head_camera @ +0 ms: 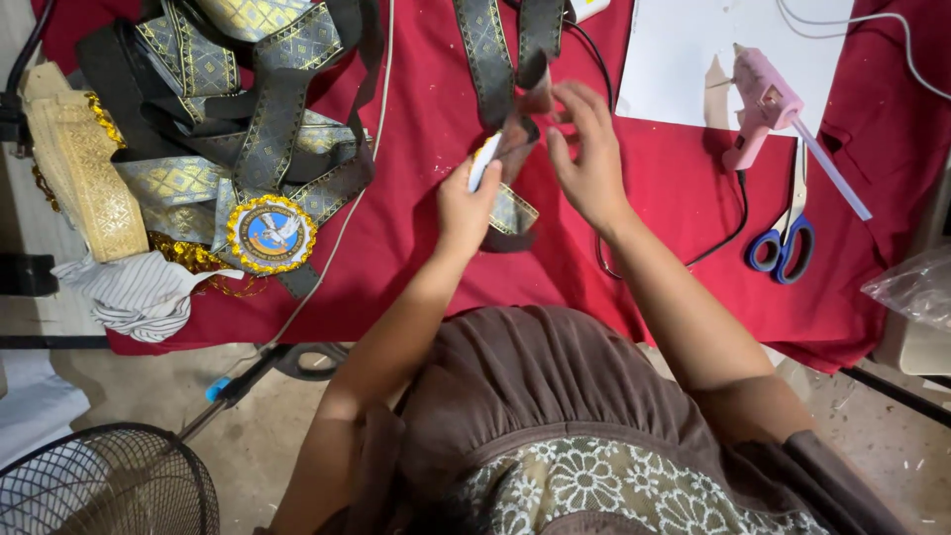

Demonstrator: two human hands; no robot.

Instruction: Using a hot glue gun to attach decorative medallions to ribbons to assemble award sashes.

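Together, two hands, left hand [466, 203] and right hand [586, 159], grip closed on one ribbon [515, 134]

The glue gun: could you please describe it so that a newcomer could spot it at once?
Find the red cloth covering the table, then the white sheet at its far right. The glue gun lies on that sheet's lower edge, just above the blue-handled scissors. It is the only pink thing there, with a clear stick jutting out behind.

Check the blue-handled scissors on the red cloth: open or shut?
Shut. The scissors lie flat on the red cloth beside the pink glue gun, blades together as one narrow strip, handle loops side by side.
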